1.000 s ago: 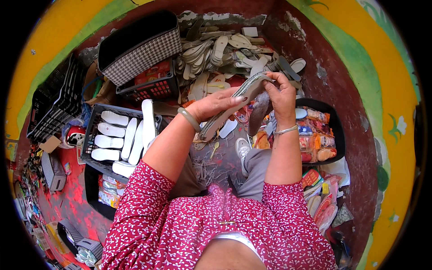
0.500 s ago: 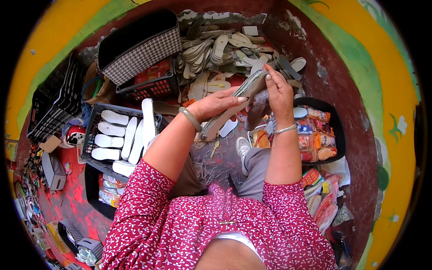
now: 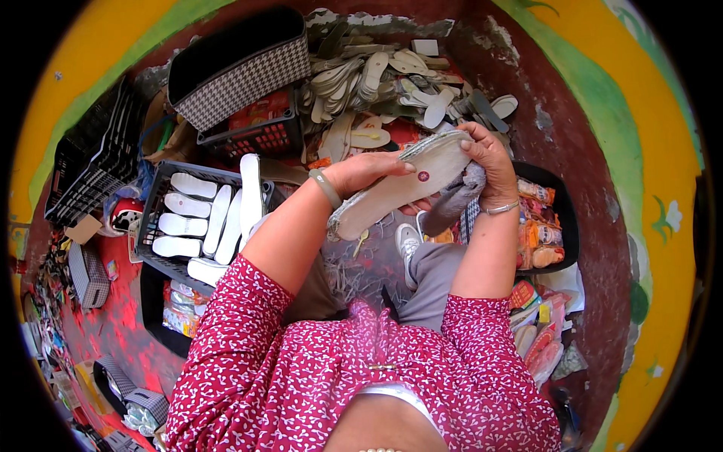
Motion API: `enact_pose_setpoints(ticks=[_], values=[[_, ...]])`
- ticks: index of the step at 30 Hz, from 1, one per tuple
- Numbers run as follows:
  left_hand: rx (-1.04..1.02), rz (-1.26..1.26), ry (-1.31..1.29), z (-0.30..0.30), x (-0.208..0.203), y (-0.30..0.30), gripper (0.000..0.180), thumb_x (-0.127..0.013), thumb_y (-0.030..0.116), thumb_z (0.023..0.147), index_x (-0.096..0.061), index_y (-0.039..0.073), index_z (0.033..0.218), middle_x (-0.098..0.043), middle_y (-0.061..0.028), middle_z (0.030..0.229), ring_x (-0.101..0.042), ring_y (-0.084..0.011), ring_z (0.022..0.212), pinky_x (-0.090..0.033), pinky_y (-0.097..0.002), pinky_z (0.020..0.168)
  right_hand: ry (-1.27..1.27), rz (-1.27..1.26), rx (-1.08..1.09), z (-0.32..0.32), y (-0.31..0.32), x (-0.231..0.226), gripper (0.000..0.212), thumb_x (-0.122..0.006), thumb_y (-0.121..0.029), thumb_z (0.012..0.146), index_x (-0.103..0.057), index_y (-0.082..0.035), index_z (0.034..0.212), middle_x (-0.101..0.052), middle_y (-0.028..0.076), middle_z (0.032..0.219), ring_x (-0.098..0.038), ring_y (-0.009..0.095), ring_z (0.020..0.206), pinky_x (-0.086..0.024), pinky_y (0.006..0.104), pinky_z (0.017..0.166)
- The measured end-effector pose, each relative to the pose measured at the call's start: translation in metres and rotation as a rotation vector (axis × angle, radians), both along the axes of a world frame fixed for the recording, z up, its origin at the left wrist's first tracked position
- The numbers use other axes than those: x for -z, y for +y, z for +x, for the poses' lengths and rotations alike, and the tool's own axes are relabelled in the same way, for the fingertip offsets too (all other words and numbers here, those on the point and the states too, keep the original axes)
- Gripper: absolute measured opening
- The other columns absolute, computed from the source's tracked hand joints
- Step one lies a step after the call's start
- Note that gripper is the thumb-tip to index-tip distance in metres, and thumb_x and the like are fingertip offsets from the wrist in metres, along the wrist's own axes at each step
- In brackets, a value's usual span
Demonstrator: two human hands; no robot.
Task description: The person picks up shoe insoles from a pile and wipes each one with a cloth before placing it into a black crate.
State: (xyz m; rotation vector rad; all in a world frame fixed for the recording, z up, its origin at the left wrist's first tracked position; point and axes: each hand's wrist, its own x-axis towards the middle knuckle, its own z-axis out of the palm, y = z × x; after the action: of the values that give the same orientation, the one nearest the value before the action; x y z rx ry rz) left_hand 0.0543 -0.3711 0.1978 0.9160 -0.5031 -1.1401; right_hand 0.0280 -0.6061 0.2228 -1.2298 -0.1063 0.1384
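Holding the flat, cream-white, sole-shaped pad (image 3: 380, 197) with both hands looks like a good way to stop it flopping. I think it's best to press softly with the thumbs and bend it only a little, so the rough grey-green edge (image 3: 444, 138) doesn't get squashed and the layers don't slip apart.

The pad slants between the two hands. The left hand (image 3: 369, 173) grasps its long far side, with the thumb on top. Some fingertips (image 3: 419, 206), likely from that same hand, peek out past the near side. The right hand (image 3: 489, 164) pinches the far right end, thumb on the top face and fingers behind. A small, round, dark red spot (image 3: 423, 176) shows between the thumbs, not covered.

A long, fuzzy, grey strip (image 3: 452, 205) hangs beside the right hand; I can't tell if those fingers hold it too.
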Motion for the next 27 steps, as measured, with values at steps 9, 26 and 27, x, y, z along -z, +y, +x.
enact_pose_setpoints(ticks=[9, 26, 27], values=[[0.043, 0.068, 0.062, 0.005, -0.004, 0.004, 0.054, -0.044, 0.031, 0.092, -0.034, -0.003, 0.133, -0.051, -0.0229, 0.123, -0.058, -0.0333, 0.104, -0.052, -0.0393, 0.084, 0.068, -0.079, 0.175, 0.008, -0.016, 0.013, 0.016, -0.065, -0.010, 0.080, -0.063, 0.001, 0.092, -0.064, 0.004, 0.082, -0.060, 0.011, 0.073, -0.046, 0.0215, 0.067], [-0.710, -0.027, 0.007, 0.039, 0.020, 0.016, 0.022, -0.050, 0.016, 0.093, -0.050, 0.002, 0.110, -0.057, -0.0065, 0.100, -0.058, -0.0145, 0.084, -0.055, -0.0264, 0.068, 0.123, 0.161, 0.364, 0.025, -0.046, 0.034, 0.029, -0.063, -0.013, 0.082, -0.059, 0.003, 0.106, -0.064, 0.012, 0.102, -0.061, 0.022, 0.094, -0.048, 0.0336, 0.084], [-0.717, -0.049, 0.005, 0.040, 0.020, 0.017, 0.021, -0.050, 0.016, 0.093, -0.050, 0.003, 0.109, -0.057, -0.0065, 0.100, -0.058, -0.0143, 0.084, -0.054, -0.0265, 0.068, 0.138, 0.176, 0.352, 0.025, -0.050, 0.037, 0.029, -0.063, -0.013, 0.082, -0.059, 0.003, 0.106, -0.064, 0.012, 0.102, -0.061, 0.023, 0.094, -0.048, 0.0341, 0.085]])
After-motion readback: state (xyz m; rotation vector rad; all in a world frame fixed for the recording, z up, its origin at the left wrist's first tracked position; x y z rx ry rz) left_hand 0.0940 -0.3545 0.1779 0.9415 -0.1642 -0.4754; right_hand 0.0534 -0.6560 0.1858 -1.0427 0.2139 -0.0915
